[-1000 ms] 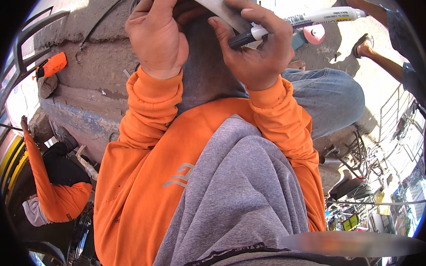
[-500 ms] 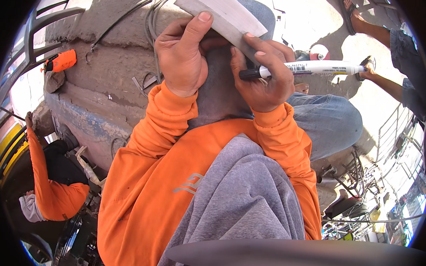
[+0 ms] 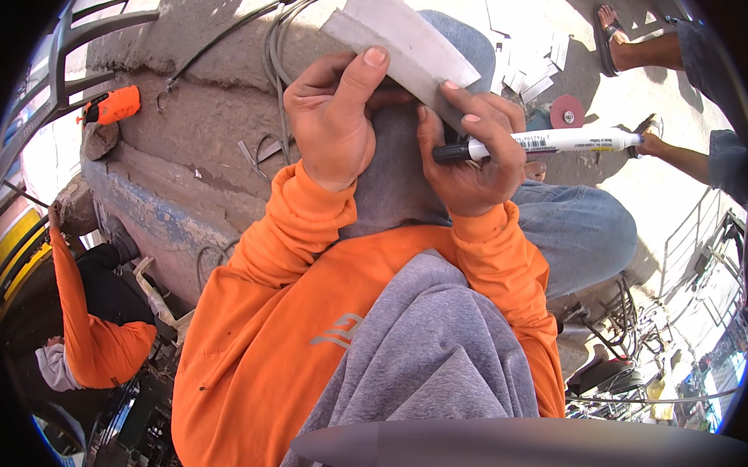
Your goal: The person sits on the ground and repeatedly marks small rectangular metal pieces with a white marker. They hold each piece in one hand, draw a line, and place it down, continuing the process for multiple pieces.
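Note:
A flat grey metal angle piece (image 3: 405, 45) is held up in front of me, tilted down toward the right. My left hand (image 3: 335, 121) grips its left end, thumb on top and fingers underneath. At the piece's lower right end, the thumb and forefinger of my right hand (image 3: 479, 159) pinch it. That same hand also carries a white marker pen (image 3: 550, 142) across its fingers. The marker's black cap end (image 3: 451, 153) points left, and its other end points right. My left fingertips are mostly hidden behind the metal.
Grey cables (image 3: 275, 57) run over the concrete ledge at left, near an orange object (image 3: 119, 105). A reddish disc (image 3: 567, 113) and metal offcuts (image 3: 532, 78) lie beyond my right hand. Another person's legs (image 3: 656, 54) are at far right; a person in orange (image 3: 107, 339) is at lower left.
Both hands and the metal piece have shifted slightly right and lower in the view. More of the reddish disc and offcuts shows now. The grips look the same.

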### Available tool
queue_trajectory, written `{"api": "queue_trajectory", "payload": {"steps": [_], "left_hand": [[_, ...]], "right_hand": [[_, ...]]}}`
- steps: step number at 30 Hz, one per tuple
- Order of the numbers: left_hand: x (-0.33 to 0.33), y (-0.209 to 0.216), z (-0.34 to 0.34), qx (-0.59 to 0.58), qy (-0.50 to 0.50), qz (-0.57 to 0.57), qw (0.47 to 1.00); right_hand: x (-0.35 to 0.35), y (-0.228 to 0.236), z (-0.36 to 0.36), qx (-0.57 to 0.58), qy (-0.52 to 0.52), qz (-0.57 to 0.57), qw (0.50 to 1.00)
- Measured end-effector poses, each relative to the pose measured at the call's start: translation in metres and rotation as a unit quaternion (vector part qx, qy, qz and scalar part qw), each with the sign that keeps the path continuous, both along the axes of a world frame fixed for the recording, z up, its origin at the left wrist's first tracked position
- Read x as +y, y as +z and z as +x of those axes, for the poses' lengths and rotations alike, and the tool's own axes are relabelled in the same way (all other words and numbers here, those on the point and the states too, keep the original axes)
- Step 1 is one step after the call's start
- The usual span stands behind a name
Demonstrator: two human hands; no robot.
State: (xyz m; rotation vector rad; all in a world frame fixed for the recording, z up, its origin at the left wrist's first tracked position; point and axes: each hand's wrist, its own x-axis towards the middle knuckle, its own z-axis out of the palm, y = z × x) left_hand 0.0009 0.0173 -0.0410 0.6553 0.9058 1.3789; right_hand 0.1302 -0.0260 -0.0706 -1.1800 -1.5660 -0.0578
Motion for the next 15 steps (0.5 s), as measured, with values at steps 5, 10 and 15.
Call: {"api": "queue_trajectory", "payload": {"steps": [5, 10, 15], "left_hand": [[0.004, 0.0, 0.0, 0.003, 0.002, -0.003, 1.0], [0.002, -0.002, 0.002, 0.011, 0.006, -0.012, 1.0], [0.013, 0.0, -0.003, 0.0, 0.002, -0.01, 1.0]], "right_hand": [[0.001, -0.001, -0.001, 0.024, 0.005, -0.005, 1.0], [0.001, -0.001, 0.0, 0.028, 0.008, -0.011, 1.0], [0.0, 0.008, 0.001, 0.051, 0.041, -0.031, 0.997]]}}
